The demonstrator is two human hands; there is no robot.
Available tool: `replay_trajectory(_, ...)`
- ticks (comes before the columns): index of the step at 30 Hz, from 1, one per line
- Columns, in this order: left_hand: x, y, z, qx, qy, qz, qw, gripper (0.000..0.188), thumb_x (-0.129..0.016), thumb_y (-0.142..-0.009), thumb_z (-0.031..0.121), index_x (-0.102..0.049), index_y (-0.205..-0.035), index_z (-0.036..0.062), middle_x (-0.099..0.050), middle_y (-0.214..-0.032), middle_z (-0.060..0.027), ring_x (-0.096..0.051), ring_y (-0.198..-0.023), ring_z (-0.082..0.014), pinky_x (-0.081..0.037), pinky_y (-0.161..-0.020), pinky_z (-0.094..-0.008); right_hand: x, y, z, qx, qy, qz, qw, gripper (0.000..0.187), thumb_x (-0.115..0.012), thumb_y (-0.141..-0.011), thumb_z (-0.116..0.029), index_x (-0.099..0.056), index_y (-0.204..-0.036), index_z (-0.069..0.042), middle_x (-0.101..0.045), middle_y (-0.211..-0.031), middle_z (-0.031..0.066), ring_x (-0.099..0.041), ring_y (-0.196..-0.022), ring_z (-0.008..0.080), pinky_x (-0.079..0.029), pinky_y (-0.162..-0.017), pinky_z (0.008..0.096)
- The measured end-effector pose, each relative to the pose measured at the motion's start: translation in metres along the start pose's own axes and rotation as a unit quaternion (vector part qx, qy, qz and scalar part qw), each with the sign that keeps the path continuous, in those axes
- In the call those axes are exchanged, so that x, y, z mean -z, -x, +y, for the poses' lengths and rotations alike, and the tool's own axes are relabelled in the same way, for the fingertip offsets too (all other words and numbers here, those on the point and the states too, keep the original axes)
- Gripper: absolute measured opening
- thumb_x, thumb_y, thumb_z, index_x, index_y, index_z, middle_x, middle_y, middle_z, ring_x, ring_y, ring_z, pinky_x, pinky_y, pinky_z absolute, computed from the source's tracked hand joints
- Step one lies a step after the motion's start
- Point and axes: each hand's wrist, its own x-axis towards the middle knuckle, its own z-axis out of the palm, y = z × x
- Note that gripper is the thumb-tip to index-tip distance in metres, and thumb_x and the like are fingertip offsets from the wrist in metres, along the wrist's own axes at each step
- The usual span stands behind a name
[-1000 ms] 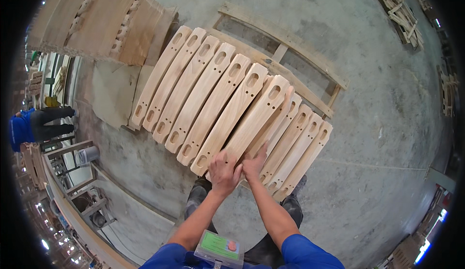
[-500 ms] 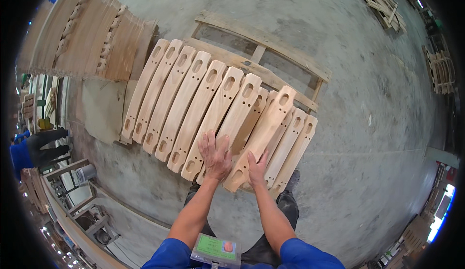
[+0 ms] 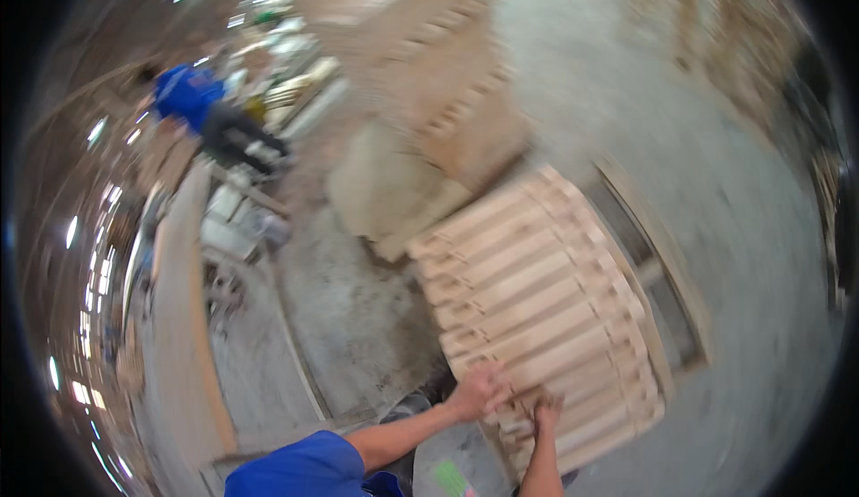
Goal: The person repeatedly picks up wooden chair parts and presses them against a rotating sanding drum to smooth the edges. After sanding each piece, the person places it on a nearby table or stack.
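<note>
A row of pale wooden slats, with oval slots and small holes near their ends, lies side by side, smeared by motion. My left hand rests over the near ends of the slats, its fingers stretched out and holding nothing I can see. Just to its right, my right hand is at the slats' near ends. Its fingers are too blurred to show whether they grip one.
Beyond the slats stands a tall stack of wooden parts beside a tan sheet. A wooden pallet shows on the right. At upper left, a person in blue stands near a long board.
The view has swung left, bringing the person and the long board further in. The slats now appear lower right and turned. The slat that lay raised across the others under my right hand no longer stands out.
</note>
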Motion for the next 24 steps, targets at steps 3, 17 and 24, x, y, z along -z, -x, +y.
replay_trajectory(3,0.037,0.094,0.015,0.134,0.041,0.001,0.990,0.054,-0.074,-0.094,0.036,-0.066,-0.141,0.0111,-0.056,-0.152,-0.0238,-0.052,-0.142,-0.0430,-0.043,-0.118,-0.0531,-0.006,0.034,-0.001,-0.096,-0.251,0.013,0.963,0.089,-0.064,-0.107,-0.030,-0.005,-0.173,-0.034,-0.065,-0.126,0.0215,-0.068,-0.092,0.0372,-0.060,-0.067,0.0598)
replay_trajectory(17,0.383,0.396,-0.098,0.495,-0.184,0.323,0.785,0.040,-0.079,-0.090,0.026,-0.075,-0.121,0.0026,-0.065,-0.135,-0.0220,-0.052,-0.138,-0.0456,-0.042,-0.117,-0.0563,-0.127,0.233,-0.273,0.117,0.006,-0.096,0.989,0.046,-0.062,-0.108,-0.022,-0.044,-0.150,-0.013,-0.064,-0.106,0.0140,-0.069,-0.087,0.0302,-0.062,-0.064,0.0494)
replay_trajectory(24,0.466,0.502,-0.151,0.660,-0.176,0.383,0.622,0.065,-0.077,-0.090,0.029,-0.059,-0.146,0.0037,-0.043,-0.160,-0.0254,-0.035,-0.151,-0.0490,-0.027,-0.126,-0.0632,-0.207,0.323,-0.377,0.135,0.054,-0.183,0.972,0.033,-0.062,-0.108,-0.020,-0.054,-0.138,-0.009,-0.065,-0.103,0.0110,-0.070,-0.086,0.0270,-0.063,-0.065,0.0468)
